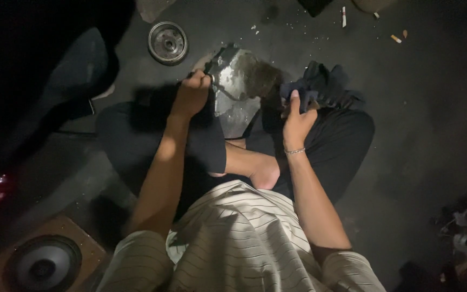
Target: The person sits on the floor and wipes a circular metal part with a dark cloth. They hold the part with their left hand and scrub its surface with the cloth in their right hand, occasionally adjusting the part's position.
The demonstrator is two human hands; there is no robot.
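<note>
- The person sits cross-legged on a dark floor (417, 108), seen from above; dark trousers, pale striped shirt.
- Left hand (191, 94): fingers closed around the left edge of a grey metal casing (239, 89). The grip looks firm; what exactly lies under the fingers is hidden in shadow.
- The metal casing is an irregular, dull silver part with dirty patches. It stands between the two hands, just in front of the crossed legs, its lower end against the shins. Whether it rests on the floor or on the legs cannot be told.
- Right hand (297, 121): fingers curled shut on a dark blue rag (320, 86), thumb raised. The hand is just beside the casing's right edge; contact between rag and casing cannot be confirmed.
- The rag bunches above the right hand and spills over the right knee.
- A thin bracelet (294, 151) circles the right wrist.
- A round metal drum part (167, 42) lies on the floor beyond the left hand, apart from the casing.
- A round speaker (43, 264) in a brown panel sits at the lower left corner of the floor.
- Small litter scraps (395, 38) lie toward the far right of the floor.
</note>
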